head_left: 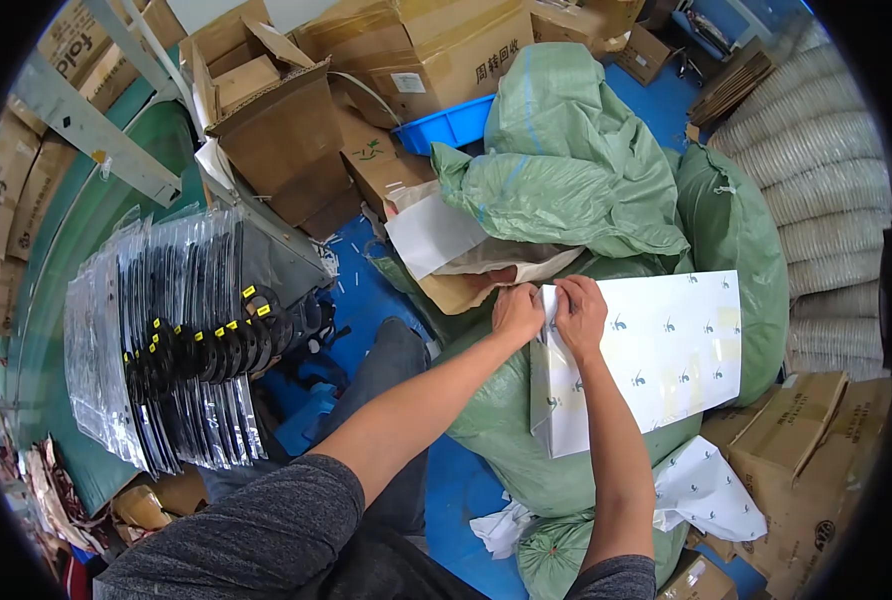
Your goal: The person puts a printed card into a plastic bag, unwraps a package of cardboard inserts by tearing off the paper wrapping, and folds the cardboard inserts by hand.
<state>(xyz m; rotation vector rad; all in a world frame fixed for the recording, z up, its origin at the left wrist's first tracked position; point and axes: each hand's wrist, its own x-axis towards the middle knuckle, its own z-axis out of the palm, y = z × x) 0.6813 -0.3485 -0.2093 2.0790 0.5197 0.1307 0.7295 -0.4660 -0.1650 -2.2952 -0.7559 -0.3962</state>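
Observation:
A white paper-covered package (pixel 666 340) with small green prints lies on stuffed green woven sacks (pixel 506 400) in front of me. My left hand (pixel 519 312) is closed at its upper left corner, thumb and fingers pressed together on the paper edge. Right beside it, my right hand (pixel 580 308) pinches the top edge of the same package, fingers bent down. The fingertips hide the exact fold between them. Just beyond my hands, an opened brown paper bag (pixel 456 290) and a plain white sheet (pixel 434 236) lie against the sacks.
To my left stands a row of plastic-sleeved black items (pixel 186 340) with yellow tags. Cardboard boxes (pixel 416 60) and a blue tray (pixel 446 125) are at the back. Crumpled printed paper (pixel 711 495) lies near boxes at right. Shiny stacked rolls (pixel 816 160) line the far right.

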